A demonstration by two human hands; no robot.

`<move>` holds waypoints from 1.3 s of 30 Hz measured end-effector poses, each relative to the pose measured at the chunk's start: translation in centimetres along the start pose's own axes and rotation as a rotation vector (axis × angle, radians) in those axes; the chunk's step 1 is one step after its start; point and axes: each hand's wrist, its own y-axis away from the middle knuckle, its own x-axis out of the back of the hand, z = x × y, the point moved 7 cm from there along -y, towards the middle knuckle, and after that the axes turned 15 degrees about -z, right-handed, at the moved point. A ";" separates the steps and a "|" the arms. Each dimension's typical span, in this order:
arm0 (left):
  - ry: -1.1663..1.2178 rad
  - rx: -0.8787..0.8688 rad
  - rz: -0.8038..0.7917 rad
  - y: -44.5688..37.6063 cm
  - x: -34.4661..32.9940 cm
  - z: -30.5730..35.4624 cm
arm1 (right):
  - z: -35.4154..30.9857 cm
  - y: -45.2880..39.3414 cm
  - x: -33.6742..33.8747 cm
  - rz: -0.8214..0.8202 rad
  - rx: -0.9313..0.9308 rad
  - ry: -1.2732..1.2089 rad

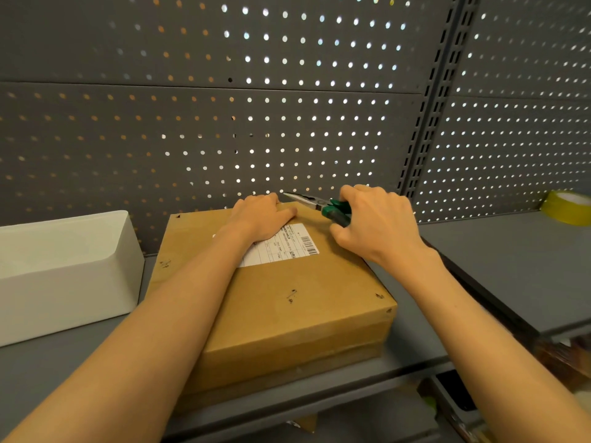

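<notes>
Far left of the frame, a white plastic bin (64, 270) sits on the grey shelf (511, 266), just beside the cardboard box (287, 302) that fills the middle of the picture. The box lies flat, its near edge at the shelf's front lip, its far edge close to the grey pegboard wall (192, 123). A white shipping label (284, 246) with a barcode is stuck on the lid toward the far side.

Now the left hand (260, 215), just left of centre: it lies on the far part of the lid, fingers curled over the box's back edge, partly covering the label and holding the box.

Right of that, the pliers (315, 203): long thin metal tips pointing left along the back edge of the box, very near the left hand's fingertips; whether they touch the cardboard, I cannot tell. The right hand (377, 219) is wrapped around the green handles, gripping them firmly.

At the far right edge, a roll of yellow tape (567, 207) rests on the shelf, well apart from the box.
</notes>
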 end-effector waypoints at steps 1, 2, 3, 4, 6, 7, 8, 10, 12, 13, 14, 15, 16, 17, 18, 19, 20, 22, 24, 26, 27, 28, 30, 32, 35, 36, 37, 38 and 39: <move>-0.002 0.003 0.001 0.0 0.0 -0.1 | -0.1 0.1 0.0 -0.004 0.004 0.000; 0.000 0.008 0.001 0.0 0.0 -0.1 | 0.0 0.3 0.0 -0.005 0.002 -0.001; 0.002 0.009 0.000 0.0 0.1 -0.2 | 0.1 0.4 0.2 0.000 -0.002 -0.003; 0.004 0.009 -0.002 0.0 0.1 -0.2 | 0.2 0.6 0.3 0.007 -0.006 -0.004; -0.002 0.010 -0.010 0.0 0.1 -0.1 | 0.3 0.8 0.6 0.021 -0.008 -0.011; -0.005 0.011 -0.009 0.1 0.1 -0.1 | 0.2 0.9 0.9 0.029 -0.008 -0.021; -0.005 0.013 -0.006 0.1 0.1 -0.1 | 0.2 0.9 1.1 0.036 -0.009 -0.031; 0.002 0.014 -0.001 0.1 0.1 -0.1 | 0.1 1.0 1.4 0.043 -0.014 -0.047; 0.006 0.016 0.000 0.1 0.1 -0.1 | 0.1 1.1 1.6 0.046 -0.017 -0.066; 0.009 0.018 0.003 0.2 0.2 -0.1 | 0.0 1.1 1.8 0.048 -0.017 -0.083; 0.014 0.022 0.006 0.1 0.2 -0.2 | 0.0 1.1 1.9 0.049 -0.017 -0.101; 0.012 0.025 0.011 0.2 0.3 -0.2 | -0.1 1.1 2.0 0.050 -0.018 -0.117; 0.007 0.029 0.016 0.3 0.4 -0.2 | -0.1 1.1 2.0 0.049 -0.021 -0.129; -0.003 0.030 0.023 0.4 0.5 -0.1 | 0.0 1.1 2.1 0.049 -0.024 -0.139; -0.011 0.028 0.030 0.5 0.7 0.0 | 0.0 1.2 2.1 0.050 -0.028 -0.147; -0.015 0.025 0.039 0.7 0.8 0.1 | 0.0 1.2 2.2 0.049 -0.031 -0.156; -0.015 0.023 0.046 0.9 1.0 0.2 | 0.1 1.2 2.2 0.046 -0.034 -0.168; -0.023 0.017 0.064 1.3 1.3 0.4 | 0.1 1.3 2.3 0.036 -0.041 -0.192; -0.064 0.006 0.094 1.9 1.7 0.4 | 0.0 1.2 2.5 0.039 -0.037 -0.208; -0.151 -0.010 0.130 2.7 2.2 0.4 | -0.5 1.1 2.9 0.046 -0.021 -0.223; -0.199 -0.015 0.153 3.1 2.6 0.2 | -0.8 0.9 3.0 0.048 -0.010 -0.228; -0.237 -0.013 0.172 3.6 3.0 0.0 | -1.2 0.8 3.2 0.051 0.001 -0.233; -0.277 -0.001 0.203 4.7 3.8 -0.9 | -2.0 0.4 3.5 0.050 0.021 -0.247; -0.278 0.014 0.240 6.0 4.8 -2.0 | -3.1 0.0 3.8 0.047 0.044 -0.262; -0.268 0.046 0.305 8.4 6.5 -3.9 | -5.3 -0.7 4.2 0.046 0.092 -0.282; -0.270 0.064 0.325 9.3 7.0 -4.7 | -6.2 -1.0 4.4 0.048 0.108 -0.291; -0.272 0.086 0.341 10.1 7.5 -5.5 | -7.0 -1.2 4.5 0.051 0.124 -0.300; -0.274 0.110 0.353 11.0 8.0 -6.4 | -7.9 -1.4 4.7 0.056 0.142 -0.306; -0.276 0.135 0.363 12.0 8.4 -7.4 | -8.9 -1.7 4.8 0.057 0.161 -0.307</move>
